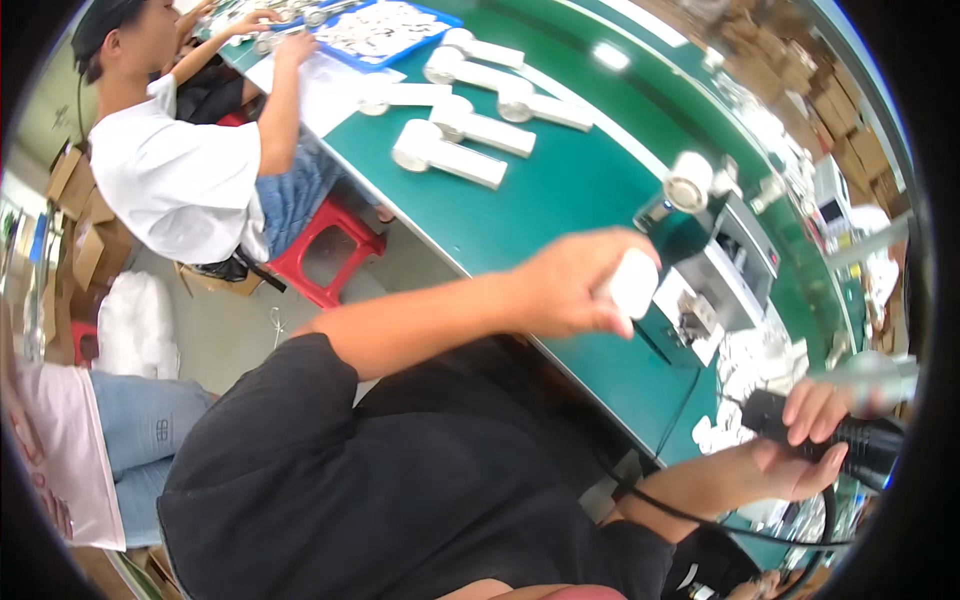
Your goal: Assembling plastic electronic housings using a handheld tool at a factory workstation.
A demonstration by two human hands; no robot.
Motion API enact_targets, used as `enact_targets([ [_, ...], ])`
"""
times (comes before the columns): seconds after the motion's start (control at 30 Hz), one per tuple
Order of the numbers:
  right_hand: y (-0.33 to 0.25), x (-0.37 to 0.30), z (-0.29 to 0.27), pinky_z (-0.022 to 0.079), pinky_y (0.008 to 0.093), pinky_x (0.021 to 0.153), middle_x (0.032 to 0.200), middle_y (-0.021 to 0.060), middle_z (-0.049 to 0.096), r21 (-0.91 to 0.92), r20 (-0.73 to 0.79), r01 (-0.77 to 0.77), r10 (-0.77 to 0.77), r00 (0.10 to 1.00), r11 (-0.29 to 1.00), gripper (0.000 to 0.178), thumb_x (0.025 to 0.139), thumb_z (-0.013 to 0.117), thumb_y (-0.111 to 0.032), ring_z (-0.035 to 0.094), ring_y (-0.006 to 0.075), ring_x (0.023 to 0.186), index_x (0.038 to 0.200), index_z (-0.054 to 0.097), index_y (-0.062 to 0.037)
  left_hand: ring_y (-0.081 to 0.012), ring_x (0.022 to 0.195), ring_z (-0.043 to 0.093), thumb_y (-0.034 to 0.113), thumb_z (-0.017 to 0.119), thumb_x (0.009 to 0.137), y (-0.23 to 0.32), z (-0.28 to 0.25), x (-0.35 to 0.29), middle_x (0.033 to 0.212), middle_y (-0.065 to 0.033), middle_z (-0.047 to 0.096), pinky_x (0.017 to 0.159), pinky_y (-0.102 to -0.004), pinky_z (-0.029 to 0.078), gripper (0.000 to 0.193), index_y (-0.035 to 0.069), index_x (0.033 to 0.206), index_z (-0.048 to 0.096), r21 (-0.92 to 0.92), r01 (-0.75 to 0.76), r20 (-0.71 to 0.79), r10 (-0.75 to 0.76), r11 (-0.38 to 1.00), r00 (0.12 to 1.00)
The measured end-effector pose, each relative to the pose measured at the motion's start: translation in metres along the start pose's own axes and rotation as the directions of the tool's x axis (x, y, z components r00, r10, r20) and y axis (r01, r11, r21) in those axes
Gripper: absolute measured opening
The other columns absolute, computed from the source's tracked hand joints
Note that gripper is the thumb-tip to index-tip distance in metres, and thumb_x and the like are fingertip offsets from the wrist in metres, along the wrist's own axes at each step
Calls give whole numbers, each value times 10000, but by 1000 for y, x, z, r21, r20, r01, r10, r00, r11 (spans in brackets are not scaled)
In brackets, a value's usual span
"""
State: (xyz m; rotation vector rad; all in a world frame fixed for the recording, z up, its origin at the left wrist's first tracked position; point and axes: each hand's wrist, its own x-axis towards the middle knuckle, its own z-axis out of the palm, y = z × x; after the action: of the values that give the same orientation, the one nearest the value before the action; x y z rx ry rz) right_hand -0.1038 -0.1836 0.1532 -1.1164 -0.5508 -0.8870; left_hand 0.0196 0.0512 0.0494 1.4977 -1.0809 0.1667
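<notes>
My left hand (585,285) is closed around a white rounded piece (633,284), held up above the near edge of the green workbench (430,215). Much of that piece is hidden by the fingers. At the right, my right hand (790,440) grips a black cylindrical tool (770,415) with a black cable (680,515). Just beyond my left hand is a white round-headed part (688,182); I cannot tell whether it joins the held piece. A grey metal fixture (715,280) stands on the bench between my hands.
Several white round-headed handles (450,155) lie on the bench at far left. Behind them, a blue tray (385,30) holds small white parts. A seated co-worker (180,150) works there beside a red stool (325,250). Crumpled white material (755,365) lies near the fixture.
</notes>
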Motion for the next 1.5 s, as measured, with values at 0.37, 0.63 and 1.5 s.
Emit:
enact_targets([
  [0.37, 35, -3, -1, 351, 256, 505, 706, 56, 410, -288, -69, -171, 157, 985, 942, 693, 781, 628, -226, 404, 117, 520, 1286, 264, 79, -205, 950, 542, 317, 645, 827, -53, -287, -24, 1018, -131, 593, 832, -317, 424, 501, 32, 1202, 473, 691, 500, -112, -605, 523, 788],
  [0.63, 41, -1, -1, 364, 262, 542, 731, 50, 415, -266, -59, -216, 208, 976, 939, 683, 806, 613, -230, 418, 116, 555, 1308, 251, 57, -337, 1072, 521, 388, 580, 845, -112, -296, -23, 1146, -206, 556, 892, -382, 403, 540, 51, 1249, 455, 816, 449, -50, -728, 365, 684],
  [1.5, 8, 20, -82, 428, 301, 857, 1077, 91, 582, -639, -83, -388, 442, 893, 664, 776, 686, 781, -152, 547, 149, 973, 1311, 351, 13, -339, 1270, 355, 559, 305, 912, -311, 35, 333, 1388, -158, 366, 989, -469, 363, 603, 179, 1380, 316, 624, -184, 688, -423, 759, 590],
])
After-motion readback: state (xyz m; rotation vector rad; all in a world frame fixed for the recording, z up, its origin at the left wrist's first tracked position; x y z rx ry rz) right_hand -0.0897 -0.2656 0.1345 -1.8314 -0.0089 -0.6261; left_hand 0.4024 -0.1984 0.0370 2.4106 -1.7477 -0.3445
